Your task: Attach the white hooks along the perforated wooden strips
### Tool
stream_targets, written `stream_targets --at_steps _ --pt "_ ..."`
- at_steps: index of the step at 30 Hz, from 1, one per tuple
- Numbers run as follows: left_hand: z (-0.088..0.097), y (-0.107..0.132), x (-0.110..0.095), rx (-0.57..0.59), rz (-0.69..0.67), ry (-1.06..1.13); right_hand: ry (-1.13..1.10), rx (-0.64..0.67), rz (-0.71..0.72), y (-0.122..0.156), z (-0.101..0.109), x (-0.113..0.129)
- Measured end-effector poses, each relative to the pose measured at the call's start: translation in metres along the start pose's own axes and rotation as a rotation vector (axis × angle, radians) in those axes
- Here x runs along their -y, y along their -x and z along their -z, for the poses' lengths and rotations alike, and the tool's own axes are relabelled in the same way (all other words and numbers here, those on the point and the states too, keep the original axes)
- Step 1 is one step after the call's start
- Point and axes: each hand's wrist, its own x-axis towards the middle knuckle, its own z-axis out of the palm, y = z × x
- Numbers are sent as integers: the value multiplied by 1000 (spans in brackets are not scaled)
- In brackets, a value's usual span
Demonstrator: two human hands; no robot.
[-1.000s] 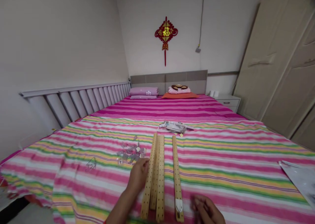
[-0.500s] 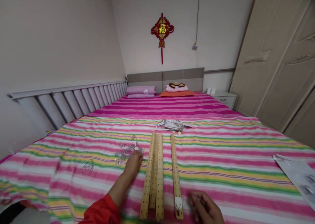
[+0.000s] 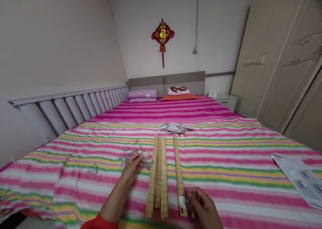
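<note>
My left hand (image 3: 132, 167) is closed in a pinch at a small white piece (image 3: 145, 154), just left of the wooden strips. Under and around its fingertips lies a loose pile of small clear and grey plastic pieces (image 3: 128, 152). Three perforated wooden strips (image 3: 164, 178) lie lengthwise side by side. To their right is a separate perforated wooden strip (image 3: 178, 175), with a small white fitting (image 3: 181, 201) on its near end. Beside that end my right hand (image 3: 203, 207) has its fingers curled together; what they hold, if anything, is hidden.
Farther up the striped bedspread (image 3: 226, 155) lies a clear bag of parts (image 3: 174, 127). A plastic packet (image 3: 299, 178) rests at the right, and a thin tangled wire-like bundle (image 3: 92, 169) at the left. A radiator (image 3: 67, 108) lines the left wall.
My left hand has drawn slightly back and left, with a white piece now showing at its fingertips. My right hand has moved left, closer to the separate strip's near end. The view has shifted slightly.
</note>
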Motion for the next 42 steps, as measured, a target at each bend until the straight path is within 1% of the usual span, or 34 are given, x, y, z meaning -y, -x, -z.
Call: stream_targets --at_steps 2,4,7,9,11,13,15,17,21,24,27,30,34,36,38,39,42 --pt "-13 23 -1 98 126 265 -34 -2 -15 0 -6 6" --pt "-29 49 1 160 253 448 -67 -2 -20 -1 -12 12" --pt "-52 84 9 119 474 608 -77 -8 -1 -2 -17 18" --pt "-66 101 15 112 626 664 -49 -41 55 -2 -17 22" --pt "-76 113 20 140 754 676 2 -70 149 -2 -16 27" --pt "-83 122 24 172 830 652 73 -61 243 -1 -12 32" --pt "-87 126 28 189 856 607 144 -23 306 0 -9 36" --pt "-89 129 30 186 820 550 183 5 347 2 -6 37" --pt "-90 133 29 198 663 468 187 36 399 5 -2 33" --pt "-91 135 25 238 655 449 162 61 392 6 -2 31" --pt "-93 137 24 251 702 446 87 83 311 7 -4 32" --pt "-95 138 28 247 730 443 -10 64 197 7 -6 32" --pt "-99 138 40 243 686 411 -84 44 93 6 -8 30" --pt "-101 137 46 268 647 352 -95 37 59 3 -7 29" --pt "-101 134 51 293 570 236 -92 12 42 -1 -6 27" --pt "-100 131 53 297 500 151 -89 -2 37 -3 -5 27" --pt "-96 120 57 298 197 -160 -80 -26 7 -10 -3 27"
